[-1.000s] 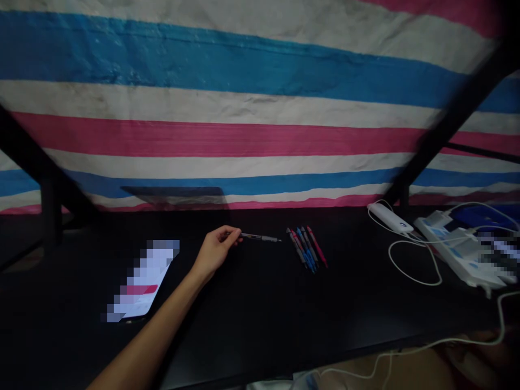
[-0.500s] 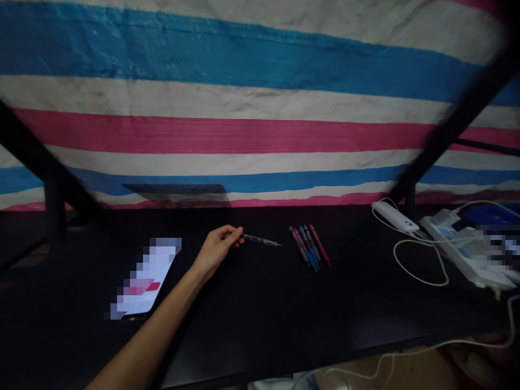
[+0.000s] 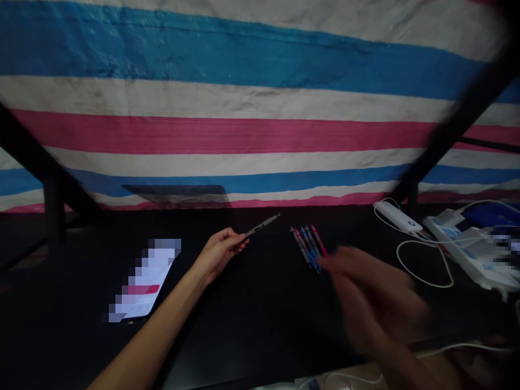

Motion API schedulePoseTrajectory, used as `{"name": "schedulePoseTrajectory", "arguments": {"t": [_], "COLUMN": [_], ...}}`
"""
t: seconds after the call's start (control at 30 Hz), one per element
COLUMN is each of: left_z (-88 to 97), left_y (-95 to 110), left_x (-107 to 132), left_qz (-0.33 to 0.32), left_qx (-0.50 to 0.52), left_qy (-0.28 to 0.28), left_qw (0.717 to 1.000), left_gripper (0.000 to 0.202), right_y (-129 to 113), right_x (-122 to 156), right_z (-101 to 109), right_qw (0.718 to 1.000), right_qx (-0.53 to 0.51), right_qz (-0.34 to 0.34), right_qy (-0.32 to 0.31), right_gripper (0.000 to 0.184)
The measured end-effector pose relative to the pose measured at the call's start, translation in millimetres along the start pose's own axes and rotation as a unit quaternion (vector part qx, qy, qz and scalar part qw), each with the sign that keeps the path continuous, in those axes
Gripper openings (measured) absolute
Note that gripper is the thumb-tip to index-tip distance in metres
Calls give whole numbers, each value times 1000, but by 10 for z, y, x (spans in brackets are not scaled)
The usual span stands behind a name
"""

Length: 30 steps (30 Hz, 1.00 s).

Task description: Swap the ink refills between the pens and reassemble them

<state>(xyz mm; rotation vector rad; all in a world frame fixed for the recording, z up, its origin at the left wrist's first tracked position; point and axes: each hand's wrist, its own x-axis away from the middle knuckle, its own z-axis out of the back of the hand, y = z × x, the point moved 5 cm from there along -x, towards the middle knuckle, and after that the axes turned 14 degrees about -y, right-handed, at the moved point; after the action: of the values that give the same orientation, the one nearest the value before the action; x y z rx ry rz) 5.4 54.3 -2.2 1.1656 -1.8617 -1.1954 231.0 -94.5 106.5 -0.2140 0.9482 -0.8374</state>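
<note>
My left hand is closed in a pinch on one end of a dark pen, which it holds lifted above the black table, its far end pointing up and to the right. A small bunch of red, blue and dark pens lies on the table just to the right of it. My right hand is over the table near the front end of that bunch. It is smeared by motion, so its fingers cannot be made out.
A blurred-out flat object lies at the left of the table. At the right are a white power bank with a white cable and a white device. A striped blue, pink and white cloth hangs behind.
The pen's far end has swung up off the table in my left hand. My right hand has come into view from the lower right, moving towards the bunch of pens.
</note>
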Motion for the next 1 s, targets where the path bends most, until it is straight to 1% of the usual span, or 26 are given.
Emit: {"name": "schedulePoseTrajectory", "arguments": {"t": [0.03, 0.1, 0.17, 0.2, 0.23, 0.27, 0.37, 0.43, 0.5, 0.57, 0.63, 0.7, 0.77, 0.83, 0.9, 0.93, 0.97, 1.0], "left_z": [-27, -101, -189, -233, -264, -287, -317, -309, -298, -282, -239, -170, -125, -132, -174, -204, -239, -285], "left_y": [-13, -37, -50, -57, -59, -58, -57, -60, -64, -55, -11, 59, 126, 167, 182, 196, 221, 252], "left_x": [5, 22, 47, 60, 70, 78, 83, 77, 67, 56, 50, 55, 64, 72, 85, 96, 112, 133], "left_qz": [6, 17, 20, 23, 19, 13, 3, 2, 4, 3, -15, -43, -62, -62, -56, -64, -85, -116], "left_qx": [21, 53, 67, 65, 52, 29, -49, -86, -94, -78, -55, -53, -93, -178, -281, -339, -402, -472], "left_qy": [-17, -58, -98, -113, -117, -114, -82, -54, -40, -39, -24, 6, 19, -1, -33, -44, -47, -45], "left_qw": [1000, 997, 993, 991, 992, 993, 995, 995, 995, 996, 998, 998, 994, 982, 957, 938, 910, 872], "left_gripper": [24, 23, 16, 24, 30, 30, 19, 19, 22, 23, 24, 25, 27, 26, 23, 22, 20, 19], "right_y": [143, 439, 676, 755, 814, 853, 922, 973, 1031, 1097, 1166, 1223, 1244, 1224, 1182, 1163, 1149, 1144], "right_x": [-182, -468, -603, -622, -618, -601, -526, -479, -450, -446, -456, -470, -478, -474, -464, -461, -458, -453], "right_z": [-101, -363, -637, -750, -845, -922, -1082, -1156, -1203, -1201, -1153, -1077, -1009, -971, -955, -951, -951, -956], "right_qw": [1000, 994, 977, 967, 958, 949, 922, 902, 888, 884, 884, 881, 870, 860, 865, 873, 880, 883], "right_qx": [-13, -47, -78, -97, -117, -139, -216, -270, -309, -333, -347, -361, -379, -383, -346, -317, -293, -283], "right_qz": [-10, -47, -89, -102, -116, -126, -155, -179, -192, -197, -206, -219, -226, -224, -210, -202, -198, -201], "right_qy": [-18, -90, -177, -210, -235, -254, -281, -286, -282, -263, -238, -216, -219, -253, -297, -311, -317, -316], "right_gripper": [15, 13, 12, 13, 15, 18, 25, 27, 28, 29, 30, 29, 27, 25, 25, 26, 27, 30]}}
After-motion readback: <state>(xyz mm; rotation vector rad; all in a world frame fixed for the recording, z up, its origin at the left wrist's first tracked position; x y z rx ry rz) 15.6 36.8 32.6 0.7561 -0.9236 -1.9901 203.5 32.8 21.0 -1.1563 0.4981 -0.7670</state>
